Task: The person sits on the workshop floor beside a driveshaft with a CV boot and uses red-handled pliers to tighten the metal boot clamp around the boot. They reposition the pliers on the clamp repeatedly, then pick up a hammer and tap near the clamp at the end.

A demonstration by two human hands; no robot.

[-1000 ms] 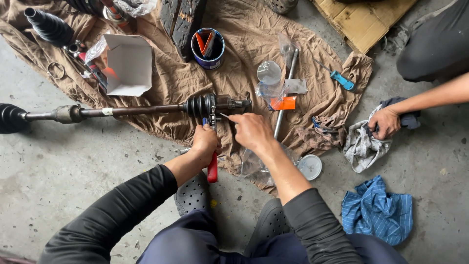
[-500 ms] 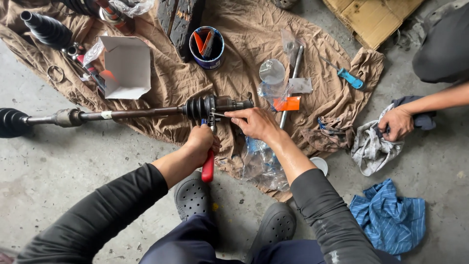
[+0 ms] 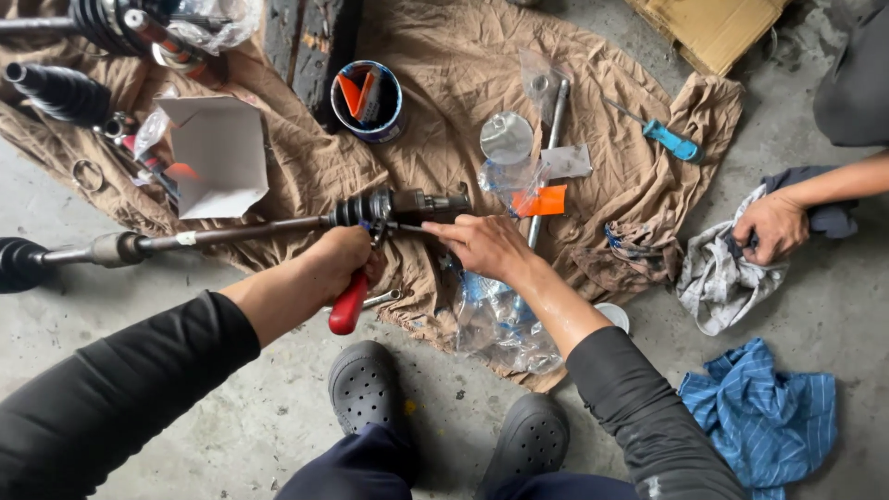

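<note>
Red-handled pliers (image 3: 350, 301) are now clenched higher in the left hand (image 3: 341, 259), biting the axle shaft's (image 3: 231, 233) boot end while the right hand (image 3: 482, 245) is pinching the clamp there.

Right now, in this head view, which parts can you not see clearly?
- Tool jaws: the left hand covers all but the red-handled tool grip.
- Axle shaft: its left boot is cut off by the frame edge.
- Right hand fingertips: whatever they pinch is too small.
- Blue tub contents: unclear.
- The other person's hand: the rag hides its grasp.
</note>
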